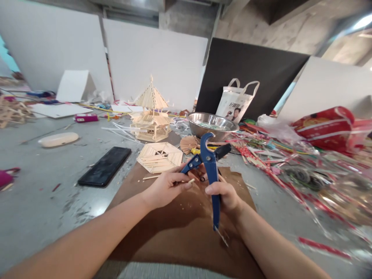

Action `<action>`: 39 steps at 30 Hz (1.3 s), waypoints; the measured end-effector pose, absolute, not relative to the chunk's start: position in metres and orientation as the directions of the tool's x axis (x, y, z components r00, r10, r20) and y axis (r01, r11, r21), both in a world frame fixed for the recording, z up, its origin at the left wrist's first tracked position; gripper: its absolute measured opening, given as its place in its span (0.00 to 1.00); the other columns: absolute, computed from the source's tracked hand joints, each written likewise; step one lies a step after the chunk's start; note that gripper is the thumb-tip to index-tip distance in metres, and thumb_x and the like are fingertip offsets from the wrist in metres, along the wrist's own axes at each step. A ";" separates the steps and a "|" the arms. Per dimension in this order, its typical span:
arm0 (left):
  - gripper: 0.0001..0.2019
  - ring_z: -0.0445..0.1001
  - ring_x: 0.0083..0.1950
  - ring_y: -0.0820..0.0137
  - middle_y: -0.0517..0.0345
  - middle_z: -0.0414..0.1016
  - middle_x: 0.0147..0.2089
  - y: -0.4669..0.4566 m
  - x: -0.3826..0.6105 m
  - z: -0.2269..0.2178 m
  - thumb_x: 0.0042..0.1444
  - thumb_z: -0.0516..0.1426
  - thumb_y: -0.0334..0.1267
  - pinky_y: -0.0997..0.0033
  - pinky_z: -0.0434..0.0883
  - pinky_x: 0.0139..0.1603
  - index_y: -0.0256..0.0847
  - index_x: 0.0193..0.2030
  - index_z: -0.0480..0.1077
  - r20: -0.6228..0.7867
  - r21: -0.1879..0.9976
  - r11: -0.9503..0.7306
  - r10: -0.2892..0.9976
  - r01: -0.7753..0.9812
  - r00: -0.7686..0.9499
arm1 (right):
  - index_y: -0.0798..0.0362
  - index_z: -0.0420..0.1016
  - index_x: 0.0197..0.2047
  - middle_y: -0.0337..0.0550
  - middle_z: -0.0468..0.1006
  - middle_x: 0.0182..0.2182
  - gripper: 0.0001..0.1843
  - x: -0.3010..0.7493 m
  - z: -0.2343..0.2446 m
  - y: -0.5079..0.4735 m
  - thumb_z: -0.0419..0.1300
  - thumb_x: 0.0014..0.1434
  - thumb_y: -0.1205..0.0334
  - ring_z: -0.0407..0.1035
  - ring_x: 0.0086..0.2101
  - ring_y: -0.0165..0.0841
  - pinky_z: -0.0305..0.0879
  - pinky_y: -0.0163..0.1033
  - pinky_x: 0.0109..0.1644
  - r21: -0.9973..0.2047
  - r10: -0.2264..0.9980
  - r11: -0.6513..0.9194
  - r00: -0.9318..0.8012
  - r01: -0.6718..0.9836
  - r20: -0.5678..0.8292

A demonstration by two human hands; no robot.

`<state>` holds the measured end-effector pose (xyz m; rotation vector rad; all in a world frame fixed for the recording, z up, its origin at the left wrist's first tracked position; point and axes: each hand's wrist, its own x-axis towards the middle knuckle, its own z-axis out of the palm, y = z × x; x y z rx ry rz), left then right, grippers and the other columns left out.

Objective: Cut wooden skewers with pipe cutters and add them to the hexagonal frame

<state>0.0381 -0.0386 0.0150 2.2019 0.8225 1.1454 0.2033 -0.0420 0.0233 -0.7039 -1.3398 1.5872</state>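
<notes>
My right hand (225,195) is closed around the long handle of a blue pipe cutter (209,162), held upright with its hooked jaw at the top. The cutter's other blue arm (192,164) angles out to the left, close to my left fingers; whether they touch it is unclear. Between thumb and fingers, my left hand (167,190) pinches a thin wooden stick (191,181), whose short end pokes out toward the cutter. Just beyond lies a hexagonal panel of wooden sticks (174,151) on the brown sheet (162,236). Behind it stands a stick-built pagoda model (152,99).
A black phone (105,166) and a white oval case (58,139) lie to the left. At the back are a metal bowl (213,128) and a white tote bag (235,102). Red-patterned strips (261,166) and plastic wrapping clutter the right side.
</notes>
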 end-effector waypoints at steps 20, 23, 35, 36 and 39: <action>0.10 0.68 0.34 0.71 0.53 0.70 0.32 -0.026 0.019 0.000 0.51 0.47 0.28 0.71 0.65 0.35 0.35 0.36 0.69 0.646 0.526 -0.674 0.713 0.519 0.270 | 0.53 0.60 0.46 0.48 0.67 0.42 0.28 0.213 0.026 -0.030 0.55 0.37 0.64 0.60 0.43 0.40 0.54 0.42 0.46 -0.105 0.746 0.539 -0.415 0.836 0.521; 0.12 0.68 0.37 0.70 0.53 0.71 0.35 -0.025 0.017 -0.001 0.49 0.47 0.25 0.70 0.65 0.38 0.37 0.37 0.68 0.651 0.514 -0.688 0.702 0.513 0.289 | 0.52 0.61 0.45 0.47 0.68 0.41 0.27 0.213 0.025 -0.029 0.54 0.37 0.64 0.61 0.41 0.39 0.55 0.41 0.44 -0.093 0.751 0.530 -0.415 0.843 0.514; 0.12 0.69 0.38 0.69 0.53 0.71 0.36 -0.025 0.017 0.001 0.50 0.48 0.28 0.70 0.66 0.38 0.38 0.39 0.68 0.692 0.474 -0.720 0.661 0.506 0.292 | 0.53 0.61 0.44 0.46 0.69 0.40 0.26 0.214 0.025 -0.030 0.55 0.36 0.65 0.62 0.40 0.38 0.57 0.40 0.43 -0.087 0.750 0.537 -0.427 0.839 0.505; 0.11 0.69 0.38 0.69 0.53 0.71 0.36 -0.025 0.017 0.001 0.51 0.48 0.28 0.70 0.66 0.38 0.38 0.39 0.69 0.692 0.472 -0.719 0.660 0.509 0.291 | 0.53 0.62 0.44 0.45 0.69 0.40 0.26 0.214 0.025 -0.030 0.55 0.36 0.65 0.62 0.40 0.38 0.57 0.40 0.43 -0.089 0.748 0.538 -0.426 0.838 0.509; 0.11 0.69 0.38 0.69 0.53 0.71 0.36 -0.025 0.017 0.001 0.52 0.48 0.29 0.70 0.66 0.38 0.38 0.38 0.69 0.688 0.472 -0.715 0.665 0.515 0.291 | 0.52 0.62 0.44 0.45 0.69 0.40 0.26 0.214 0.025 -0.030 0.54 0.36 0.66 0.63 0.40 0.38 0.57 0.40 0.43 -0.091 0.740 0.539 -0.420 0.837 0.525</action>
